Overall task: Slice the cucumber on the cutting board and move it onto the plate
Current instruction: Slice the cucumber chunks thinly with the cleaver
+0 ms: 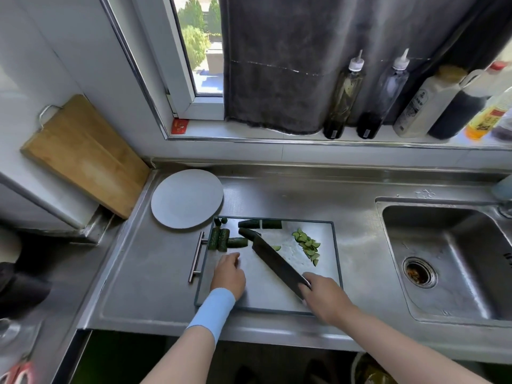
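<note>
A right hand [322, 295] wraps the handle of a broad dark cleaver [277, 263] angled over a grey steel cutting board [277, 297]. The left hand [228, 274] sits low beside it, fingers relaxed, holding nothing. Dark green cucumber lengths [237, 241] lie at the board's far left and thin half-moon slices [307, 245] to the right, with a round pale-grey plate [187, 202] just beyond. Firm but wet-cut, the lengths likely slip, so pinning their ridged skin seems best.

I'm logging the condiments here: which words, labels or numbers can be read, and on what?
No text is legible.
white bottle: dark print on its label, too blurred.
yellow bottle: red label, too blurred.
red sticker on the window frame: too small.
left squeeze bottle and right squeeze bottle: small white tags, too small.
</note>
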A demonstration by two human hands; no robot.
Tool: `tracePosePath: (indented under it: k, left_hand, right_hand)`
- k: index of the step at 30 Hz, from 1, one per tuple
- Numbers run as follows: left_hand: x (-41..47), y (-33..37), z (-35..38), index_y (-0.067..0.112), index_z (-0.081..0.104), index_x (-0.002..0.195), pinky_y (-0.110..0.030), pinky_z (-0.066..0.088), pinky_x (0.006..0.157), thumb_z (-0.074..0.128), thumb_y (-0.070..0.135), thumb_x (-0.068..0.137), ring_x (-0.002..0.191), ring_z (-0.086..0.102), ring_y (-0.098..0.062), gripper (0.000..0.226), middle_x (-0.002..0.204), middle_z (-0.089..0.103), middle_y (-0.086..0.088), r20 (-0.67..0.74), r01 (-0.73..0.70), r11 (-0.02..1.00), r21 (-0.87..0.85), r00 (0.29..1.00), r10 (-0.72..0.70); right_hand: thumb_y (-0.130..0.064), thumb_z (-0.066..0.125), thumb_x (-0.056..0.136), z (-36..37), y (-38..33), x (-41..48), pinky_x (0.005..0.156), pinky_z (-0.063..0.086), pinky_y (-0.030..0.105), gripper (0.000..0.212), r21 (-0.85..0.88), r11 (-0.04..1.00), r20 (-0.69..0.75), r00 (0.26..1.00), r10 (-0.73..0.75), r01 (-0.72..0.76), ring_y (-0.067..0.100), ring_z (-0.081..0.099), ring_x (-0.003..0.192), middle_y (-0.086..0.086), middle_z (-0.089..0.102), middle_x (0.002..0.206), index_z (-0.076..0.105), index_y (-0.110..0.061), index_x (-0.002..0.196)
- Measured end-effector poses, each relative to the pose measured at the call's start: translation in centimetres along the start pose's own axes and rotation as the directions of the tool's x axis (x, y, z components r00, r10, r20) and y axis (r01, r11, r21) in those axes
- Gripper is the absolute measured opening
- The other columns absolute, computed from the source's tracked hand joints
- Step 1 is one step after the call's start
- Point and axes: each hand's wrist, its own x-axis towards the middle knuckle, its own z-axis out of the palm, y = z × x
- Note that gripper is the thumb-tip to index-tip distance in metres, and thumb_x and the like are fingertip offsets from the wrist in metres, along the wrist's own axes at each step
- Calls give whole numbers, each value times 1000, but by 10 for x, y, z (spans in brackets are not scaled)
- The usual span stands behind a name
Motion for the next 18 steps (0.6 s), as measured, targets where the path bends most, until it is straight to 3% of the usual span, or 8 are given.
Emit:
tracePosePath:
  k: [5,8,12,15,18]
  left_hand:
    - [-1,24,21,18,46,140,-33,28,112,40,13,99,132,36,-19,41,142,45,0,53,-91,995,47,995,89]
    - [-2,34,30,21,44,141,-31,26,112,41,6,94,133,32,-16,49,142,44,3,103,-129,989,72,987,121]
    - [3,42,35,25,44,141,-33,33,111,43,8,95,130,37,-15,49,140,45,6,84,-159,981,115,985,150]
    - [13,46,36,26,44,141,-36,35,110,42,14,99,131,38,-18,43,141,43,5,26,-183,971,152,983,182]
    - [16,54,44,21,36,146,-37,26,116,40,11,98,141,23,-20,49,151,32,2,80,-176,966,187,983,164]
  right_hand:
    - [-33,45,101,-22,25,4,53,34,28,19,-31,999,-37,999,30,-31,23,54,74,-5,59,76,48,-30,82]
    - [-33,44,101,-33,32,7,57,34,33,16,-52,996,-69,996,63,-66,26,52,77,4,63,84,48,-30,86]
    - [-31,44,101,-43,37,11,52,33,29,23,15,996,-66,994,89,-88,23,54,74,-6,56,73,49,-27,78]
    - [-33,46,100,-47,39,12,54,38,31,24,71,995,-50,996,74,-71,17,56,71,-5,59,73,55,-27,79]
    - [-34,46,99,-50,38,12,61,45,34,23,131,989,-65,995,72,-63,19,60,72,-3,64,76,60,-25,83]
